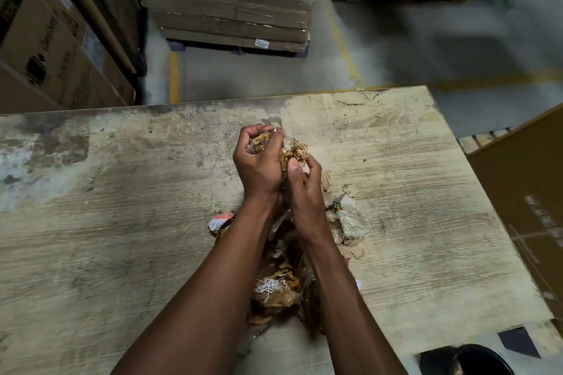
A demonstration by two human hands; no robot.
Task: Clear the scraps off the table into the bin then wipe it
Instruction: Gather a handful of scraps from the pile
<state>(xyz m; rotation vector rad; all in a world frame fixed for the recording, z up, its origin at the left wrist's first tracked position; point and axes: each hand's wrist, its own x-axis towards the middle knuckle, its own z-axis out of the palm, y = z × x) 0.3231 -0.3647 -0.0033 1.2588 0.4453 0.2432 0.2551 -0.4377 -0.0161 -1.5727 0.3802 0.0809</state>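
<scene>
Both hands met above the middle of the worn, pale wood-grain bench top point(122, 222), fingers curled around one handful of crumpled brown and clear scraps point(294, 149). Left hand point(259, 161) cupped the wad from the left side with its fingers hooked over the top; right hand point(304, 189) pinched it from the right, thumb up against the tangle. The held wad sat clear of the surface, toward the far edge of the bench.

Beneath the wrists and forearms a loose heap of cardboard bits, plastic film and shredded paper point(277, 292) ran back toward the near edge, partly hidden by the arms. A torn orange-and-white label point(221, 221) lay just left of the left forearm, and a crumpled clear wrapper with a green tag point(348, 218) lay just right of the right wrist.

Off the near right corner a round dark container point(478, 359) showed at the frame's bottom. A brown carton point(524, 186) stood beside the right edge, and a film-wrapped stack of cardboard on a pallet point(231, 0) rose beyond the far edge.
</scene>
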